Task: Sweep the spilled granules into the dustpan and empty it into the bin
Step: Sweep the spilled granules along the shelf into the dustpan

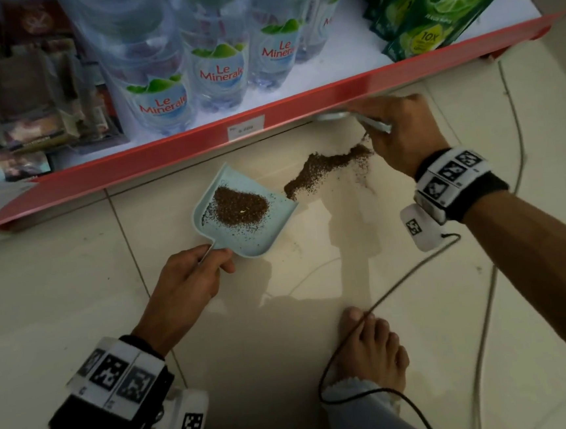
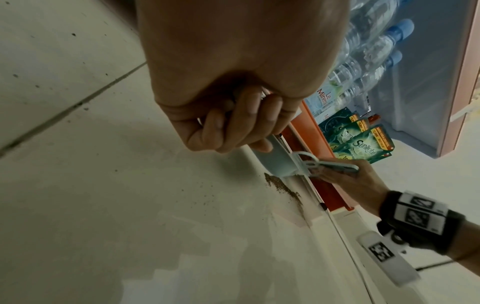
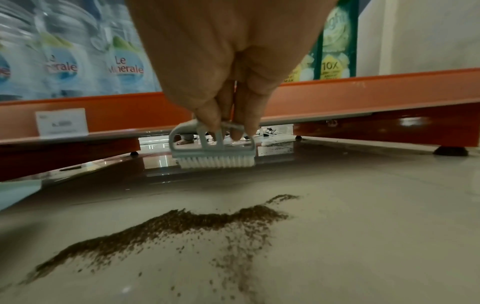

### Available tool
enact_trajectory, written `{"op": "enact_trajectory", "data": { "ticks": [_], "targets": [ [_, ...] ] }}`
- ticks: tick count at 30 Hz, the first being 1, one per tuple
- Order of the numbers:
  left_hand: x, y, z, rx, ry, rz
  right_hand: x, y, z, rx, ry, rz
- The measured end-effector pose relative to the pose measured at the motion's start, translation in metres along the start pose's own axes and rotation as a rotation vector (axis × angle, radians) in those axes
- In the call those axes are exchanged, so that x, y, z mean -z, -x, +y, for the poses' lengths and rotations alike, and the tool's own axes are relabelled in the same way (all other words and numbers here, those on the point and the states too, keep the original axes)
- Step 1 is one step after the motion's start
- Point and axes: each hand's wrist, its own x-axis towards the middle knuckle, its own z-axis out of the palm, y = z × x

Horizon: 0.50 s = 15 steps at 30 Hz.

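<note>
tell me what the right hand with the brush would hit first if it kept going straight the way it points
Most likely the red shelf base: the right hand holds the brush aimed at the gap beneath it. Depth is unclear, so it might slip under instead.

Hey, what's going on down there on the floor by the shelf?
A person is sweeping up spilled brown granules. The left hand grips the handle of a light blue dustpan, which already holds a pile of them. The right hand holds a small white-bristled brush at the far end of the trail, near the red shelf. A streak is left on the tile.
</note>
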Motion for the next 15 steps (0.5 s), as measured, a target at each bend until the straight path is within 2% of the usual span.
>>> {"op": "enact_trajectory", "data": {
  "ticks": [2, 4, 7, 11, 13, 15],
  "targets": [
    [-0.003, -0.001, 0.003, 0.012, -0.016, -0.007, -0.014, -0.008, -0.005, 0.014, 0.041, -0.028],
    [-0.004, -0.002, 0.006, 0.014, -0.012, -0.011, -0.020, -0.006, -0.009, 0.023, 0.078, -0.149],
    [-0.002, -0.002, 0.009, 0.002, -0.009, -0.001, -0.008, 0.008, -0.006, 0.022, 0.025, -0.248],
    [-0.001, -0.001, 0.010, 0.005, 0.007, 0.017, 0.007, 0.012, -0.005, -0.025, 0.018, -0.127],
    [-0.003, -0.001, 0.011, 0.013, 0.000, 0.013, -0.003, 0.003, -0.003, -0.143, 0.168, -0.061],
    [-0.005, -0.002, 0.012, 0.014, -0.023, 0.005, -0.017, -0.011, -0.003, -0.334, 0.285, -0.056]
  ]
}}
